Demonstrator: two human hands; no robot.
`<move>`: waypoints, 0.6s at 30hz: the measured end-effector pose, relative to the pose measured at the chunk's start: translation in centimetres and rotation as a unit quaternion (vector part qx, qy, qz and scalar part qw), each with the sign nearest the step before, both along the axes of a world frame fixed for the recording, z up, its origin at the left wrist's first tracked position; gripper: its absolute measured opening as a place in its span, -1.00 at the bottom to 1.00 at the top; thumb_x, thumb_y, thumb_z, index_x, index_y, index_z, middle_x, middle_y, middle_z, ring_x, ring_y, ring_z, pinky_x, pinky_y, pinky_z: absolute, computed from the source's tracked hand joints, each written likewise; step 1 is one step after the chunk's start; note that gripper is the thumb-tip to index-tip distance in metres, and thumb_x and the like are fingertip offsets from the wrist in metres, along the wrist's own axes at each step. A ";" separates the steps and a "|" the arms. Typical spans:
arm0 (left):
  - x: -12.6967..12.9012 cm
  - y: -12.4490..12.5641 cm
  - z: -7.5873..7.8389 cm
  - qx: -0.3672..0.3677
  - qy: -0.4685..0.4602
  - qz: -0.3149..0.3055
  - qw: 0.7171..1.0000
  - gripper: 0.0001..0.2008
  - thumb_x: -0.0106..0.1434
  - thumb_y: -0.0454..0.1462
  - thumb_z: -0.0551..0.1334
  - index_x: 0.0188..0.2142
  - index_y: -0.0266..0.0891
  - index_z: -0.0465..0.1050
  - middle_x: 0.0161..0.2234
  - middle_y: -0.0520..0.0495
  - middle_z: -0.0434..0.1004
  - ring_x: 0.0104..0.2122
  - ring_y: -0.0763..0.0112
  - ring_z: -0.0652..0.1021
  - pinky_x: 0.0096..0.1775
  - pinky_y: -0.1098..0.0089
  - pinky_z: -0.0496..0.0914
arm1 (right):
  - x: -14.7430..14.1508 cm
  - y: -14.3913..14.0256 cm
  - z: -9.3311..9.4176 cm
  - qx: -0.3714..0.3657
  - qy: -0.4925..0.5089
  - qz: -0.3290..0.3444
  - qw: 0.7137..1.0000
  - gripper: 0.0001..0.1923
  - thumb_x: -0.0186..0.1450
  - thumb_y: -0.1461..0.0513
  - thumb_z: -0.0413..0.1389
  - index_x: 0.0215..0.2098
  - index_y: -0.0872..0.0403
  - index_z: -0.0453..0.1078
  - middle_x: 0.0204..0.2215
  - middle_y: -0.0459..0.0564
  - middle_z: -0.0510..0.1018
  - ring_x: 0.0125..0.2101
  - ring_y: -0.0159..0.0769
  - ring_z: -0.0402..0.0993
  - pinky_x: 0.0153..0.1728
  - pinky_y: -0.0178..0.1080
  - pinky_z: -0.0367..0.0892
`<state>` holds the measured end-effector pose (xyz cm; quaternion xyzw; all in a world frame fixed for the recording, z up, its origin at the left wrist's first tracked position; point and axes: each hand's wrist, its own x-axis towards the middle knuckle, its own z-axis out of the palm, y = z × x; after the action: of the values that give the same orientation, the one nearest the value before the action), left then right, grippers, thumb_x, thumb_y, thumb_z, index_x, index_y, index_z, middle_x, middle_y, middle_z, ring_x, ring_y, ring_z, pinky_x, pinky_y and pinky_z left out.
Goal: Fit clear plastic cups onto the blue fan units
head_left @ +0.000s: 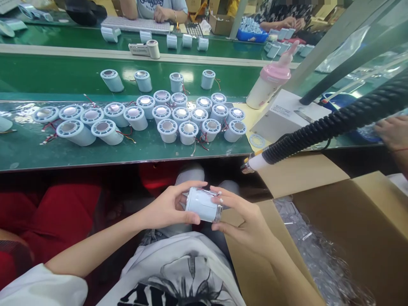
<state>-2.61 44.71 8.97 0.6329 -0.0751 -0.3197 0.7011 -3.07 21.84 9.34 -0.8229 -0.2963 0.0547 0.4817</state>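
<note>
A pink-topped white nozzle bottle (267,85) stands beside a white box-shaped base (283,114). A black corrugated hose (321,126) slants at right. A co-worker's printed T-shirt (162,5) shows behind a white gridded tray (137,25), a blue bin (255,37) farther right.

I make out "Speed" on a white block (138,49) toward the far edge of the bench (35,155); print on my shirt (186,272) and the blue shirt (178,5) opposite is unclear.

Belt (81,76): overhead light mirrored in patches.
Surface (79,155): brightly lit, left end streaked by glare.
Red cloth (65,208): dimmed by shadow.
Held cylinder (200,205): fine detail blurred.
Left cylinders (78,135): stretched by lens.
</note>
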 end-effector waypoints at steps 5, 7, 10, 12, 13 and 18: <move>0.2 0.3 1.3 0.061 -0.109 -0.020 0.992 -0.25 -0.05 -0.21 0.41 0.15 -0.09 0.22 0.10 -0.15 0.33 0.01 0.13 0.43 -0.01 0.24 0.37 | -0.2 -0.3 -0.1 0.067 0.108 -0.005 0.992 -0.49 0.13 0.21 0.24 0.03 0.00 0.25 0.04 0.10 0.40 0.06 -0.10 0.33 -0.02 -0.09 0.40; 0.2 0.3 1.6 0.062 -0.135 -0.024 0.989 -0.27 -0.04 -0.22 0.40 0.14 -0.09 0.23 0.11 -0.14 0.32 0.04 0.14 0.41 0.03 0.24 0.34 | -0.3 -0.2 -0.1 0.102 0.144 -0.001 0.984 -0.49 0.14 0.22 0.24 0.04 -0.04 0.24 0.02 0.05 0.41 0.04 -0.14 0.36 -0.02 -0.11 0.41; 0.1 0.5 1.7 0.070 -0.167 -0.027 0.983 -0.29 -0.02 -0.22 0.40 0.14 -0.09 0.24 0.11 -0.14 0.33 0.05 0.14 0.40 0.05 0.23 0.33 | -0.3 -0.1 0.2 0.131 0.192 0.001 0.973 -0.51 0.14 0.22 0.24 0.02 -0.07 0.24 -0.02 0.01 0.42 -0.02 -0.19 0.41 -0.04 -0.14 0.42; 0.1 0.6 1.6 0.077 -0.186 -0.029 0.979 -0.29 -0.03 -0.22 0.40 0.14 -0.09 0.25 0.12 -0.15 0.32 0.07 0.12 0.37 0.06 0.21 0.31 | -0.3 0.0 0.5 0.141 0.225 0.001 0.964 -0.52 0.13 0.20 0.25 0.00 -0.05 0.26 -0.04 0.02 0.41 -0.05 -0.20 0.42 -0.07 -0.14 0.43; 0.1 0.6 1.6 0.080 -0.194 -0.032 0.977 -0.28 -0.03 -0.22 0.40 0.14 -0.09 0.25 0.13 -0.15 0.31 0.09 0.11 0.36 0.07 0.20 0.30 | -0.3 0.0 0.6 0.145 0.241 0.001 0.960 -0.53 0.14 0.19 0.25 -0.01 -0.04 0.26 -0.05 0.02 0.41 -0.06 -0.20 0.42 -0.08 -0.15 0.44; 0.0 1.0 1.4 0.094 -0.230 -0.048 0.967 -0.28 -0.02 -0.21 0.39 0.14 -0.07 0.24 0.16 -0.12 0.27 0.14 0.12 0.31 0.14 0.18 0.21 | -0.2 0.4 0.8 0.184 0.320 0.002 0.929 -0.57 0.15 0.15 0.23 -0.05 -0.01 0.24 -0.09 0.03 0.43 -0.13 -0.26 0.44 -0.19 -0.23 0.45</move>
<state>-2.59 45.66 10.39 0.7480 -0.2344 -0.2043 0.5863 -3.31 22.20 10.09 -0.6579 -0.1326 0.2605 0.6941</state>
